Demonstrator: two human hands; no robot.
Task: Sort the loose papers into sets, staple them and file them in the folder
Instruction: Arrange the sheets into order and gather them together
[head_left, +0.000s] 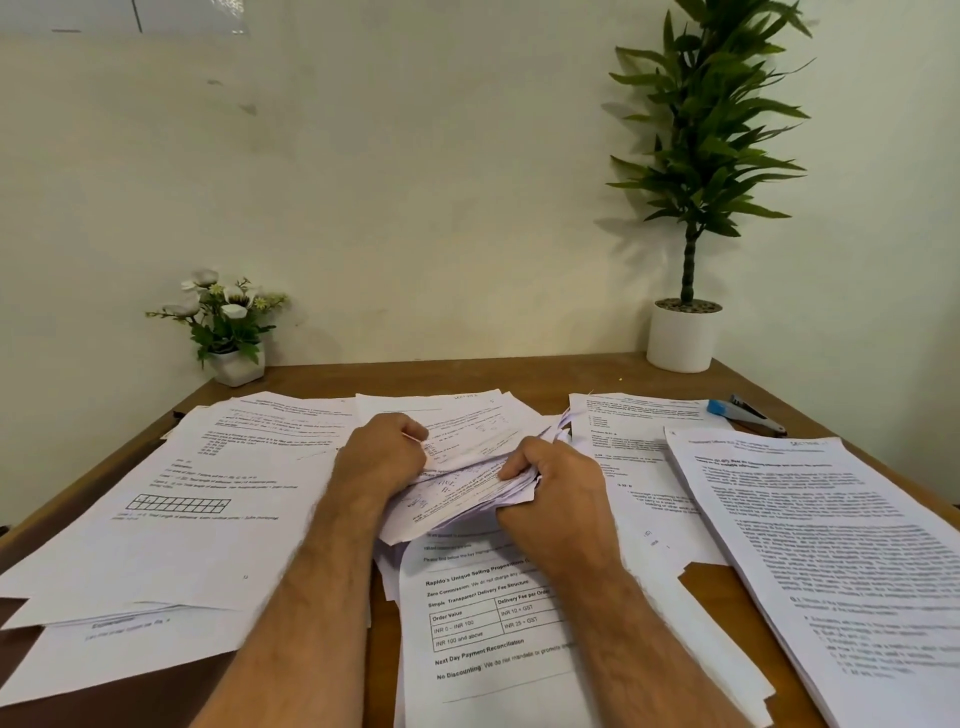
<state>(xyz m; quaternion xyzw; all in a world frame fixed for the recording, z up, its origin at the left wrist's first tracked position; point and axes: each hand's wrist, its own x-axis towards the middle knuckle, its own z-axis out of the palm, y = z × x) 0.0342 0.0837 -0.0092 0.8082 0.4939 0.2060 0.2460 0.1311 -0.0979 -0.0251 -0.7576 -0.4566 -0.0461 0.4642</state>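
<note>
A bent bundle of printed papers (457, 493) is lifted a little above the middle of the wooden table (545, 379). My left hand (379, 457) grips its left edge and my right hand (556, 493) grips its right edge, fingers curled round the sheets. Under the bundle lies a sheet with a fee table (493, 623). A spread of printed pages (208, 493) covers the left side. A thick stack (831, 561) lies at the right, with another pile (634, 431) behind it. A blue stapler (743, 413) rests at the far right. No folder is in view.
A small white pot of flowers (234, 332) stands at the back left corner. A tall green plant in a white pot (683, 332) stands at the back right against the wall. Bare wood shows along the back edge and near the front right (711, 582).
</note>
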